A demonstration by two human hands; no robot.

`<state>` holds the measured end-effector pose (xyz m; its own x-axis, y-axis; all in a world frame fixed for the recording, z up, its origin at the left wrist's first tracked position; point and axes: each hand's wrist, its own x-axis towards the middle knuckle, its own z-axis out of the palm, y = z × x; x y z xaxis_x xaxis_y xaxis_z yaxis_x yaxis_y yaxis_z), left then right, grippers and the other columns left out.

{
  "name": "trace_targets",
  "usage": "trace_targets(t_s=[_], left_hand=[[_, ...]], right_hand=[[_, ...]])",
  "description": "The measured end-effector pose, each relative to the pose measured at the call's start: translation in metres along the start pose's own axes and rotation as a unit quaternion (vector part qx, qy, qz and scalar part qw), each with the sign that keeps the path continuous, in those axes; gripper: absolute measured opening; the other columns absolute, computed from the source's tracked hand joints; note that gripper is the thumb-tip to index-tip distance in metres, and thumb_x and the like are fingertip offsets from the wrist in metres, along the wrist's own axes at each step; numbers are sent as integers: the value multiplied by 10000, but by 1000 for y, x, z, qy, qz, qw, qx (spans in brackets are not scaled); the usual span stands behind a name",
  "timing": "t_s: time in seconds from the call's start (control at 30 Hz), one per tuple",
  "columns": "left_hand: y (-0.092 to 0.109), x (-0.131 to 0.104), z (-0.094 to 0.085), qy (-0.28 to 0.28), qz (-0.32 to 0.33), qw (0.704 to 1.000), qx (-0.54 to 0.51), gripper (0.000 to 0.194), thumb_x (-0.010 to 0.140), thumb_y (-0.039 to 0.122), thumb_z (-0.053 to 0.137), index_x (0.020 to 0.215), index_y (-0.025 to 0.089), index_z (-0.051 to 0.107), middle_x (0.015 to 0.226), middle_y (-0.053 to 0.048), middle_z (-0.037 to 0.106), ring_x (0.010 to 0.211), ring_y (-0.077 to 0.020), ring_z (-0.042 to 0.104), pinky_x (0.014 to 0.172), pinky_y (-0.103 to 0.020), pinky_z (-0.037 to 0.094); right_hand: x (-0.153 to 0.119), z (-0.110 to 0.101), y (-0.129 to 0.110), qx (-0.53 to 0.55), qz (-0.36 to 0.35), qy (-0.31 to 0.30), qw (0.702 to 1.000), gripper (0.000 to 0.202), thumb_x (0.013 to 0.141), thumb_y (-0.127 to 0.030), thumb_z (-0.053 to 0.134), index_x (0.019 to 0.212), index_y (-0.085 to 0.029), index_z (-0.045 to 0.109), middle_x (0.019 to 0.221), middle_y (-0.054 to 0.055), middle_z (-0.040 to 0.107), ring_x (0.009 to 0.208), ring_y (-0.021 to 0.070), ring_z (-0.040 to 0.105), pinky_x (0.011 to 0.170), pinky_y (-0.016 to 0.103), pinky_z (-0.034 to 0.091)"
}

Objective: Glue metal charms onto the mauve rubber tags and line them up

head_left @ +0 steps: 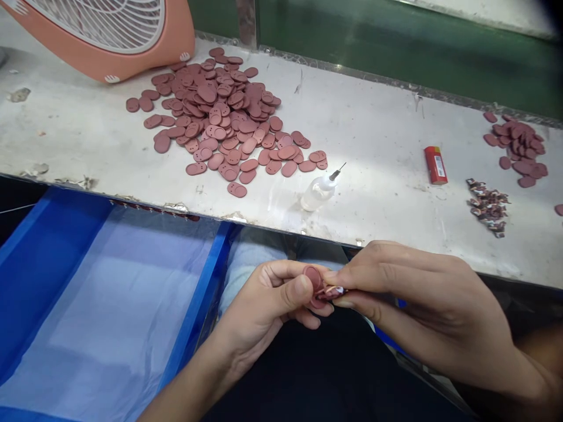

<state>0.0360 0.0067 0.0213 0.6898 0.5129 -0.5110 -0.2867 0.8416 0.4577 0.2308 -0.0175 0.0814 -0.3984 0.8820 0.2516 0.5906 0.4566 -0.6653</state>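
My left hand [272,299] is closed, pinching a reddish-brown oval rubber piece [313,276] between thumb and fingers. Against it, the thumb and forefinger of my right hand [422,305] grip a small brown figure piece with white and light-coloured parts [333,291]. The two pieces touch, but the fingers hide how they join. Both hands are in front of the table edge, above my lap. Beyond them a clear squeeze bottle with a needle tip [320,192] stands on the table.
A large pile of oval pieces [229,111] lies by an orange fan [145,58]. To the right are a red lighter [435,165], several small figure pieces [487,206] and a smaller oval pile [521,143]. A blue bin with a pale liner [109,305] sits below left.
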Motion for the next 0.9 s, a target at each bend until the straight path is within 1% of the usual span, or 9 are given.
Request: trace_targets(t_s=[0.1, 0.23, 0.4, 0.6, 0.73, 0.8, 0.9], left_hand=[[0, 0, 2, 9, -5, 1000, 6, 419, 622, 516, 853, 766, 135, 753, 621, 10, 634, 568, -43, 596, 539, -117, 531], [0, 0, 4, 21, -9, 1000, 13, 432, 611, 520, 859, 764, 132, 747, 628, 5, 643, 560, -40, 586, 525, -113, 507], [0, -4, 6, -7, 7, 1000, 11, 357, 660, 472, 842, 699, 133, 738, 604, 5, 641, 561, -37, 586, 564, -122, 498], [2, -9, 8, -49, -2, 999, 12, 317, 677, 446, 834, 710, 144, 746, 581, 9, 617, 574, -41, 570, 574, -135, 460], [1, -8, 9, -35, -6, 999, 14, 370, 663, 478, 836, 654, 127, 719, 580, 4, 599, 576, -46, 569, 576, -144, 456], [0, -6, 10, -28, -10, 999, 12, 405, 638, 499, 847, 625, 119, 705, 581, 2, 598, 568, -47, 570, 565, -142, 449], [0, -5, 10, -38, -10, 999, 11, 391, 663, 497, 831, 658, 121, 724, 602, -3, 617, 586, -44, 581, 577, -134, 444]], right_hand=[[-1, 0, 1, -6, -5, 0, 1000, 227, 836, -123, 676, 1061, -146, 694, 849, -26, 706, 794, -57, 627, 737, 8, 513], [-1, 1, 0, -12, -13, -4, 1000, 207, 827, -109, 682, 1025, -168, 698, 884, -33, 709, 828, -56, 625, 771, 8, 517], [-7, 1, -7, -28, -20, 2, 999, 251, 805, -51, 679, 1029, -159, 714, 899, -21, 696, 835, -60, 624, 797, -8, 526], [-10, -3, -17, -52, -16, 8, 998, 230, 814, -90, 674, 1013, -186, 736, 825, -26, 719, 739, -29, 652, 692, 24, 569], [-8, -3, -18, -53, -2, 13, 999, 220, 808, -98, 680, 996, -198, 736, 802, -30, 721, 715, -6, 659, 654, 55, 578], [-7, -2, -17, -62, -8, 9, 998, 221, 813, -95, 671, 996, -205, 731, 810, -28, 726, 724, -1, 662, 643, 62, 577], [-6, -2, -15, -62, -14, 4, 998, 223, 801, -82, 685, 990, -189, 734, 822, -22, 723, 735, -8, 658, 658, 59, 573]])
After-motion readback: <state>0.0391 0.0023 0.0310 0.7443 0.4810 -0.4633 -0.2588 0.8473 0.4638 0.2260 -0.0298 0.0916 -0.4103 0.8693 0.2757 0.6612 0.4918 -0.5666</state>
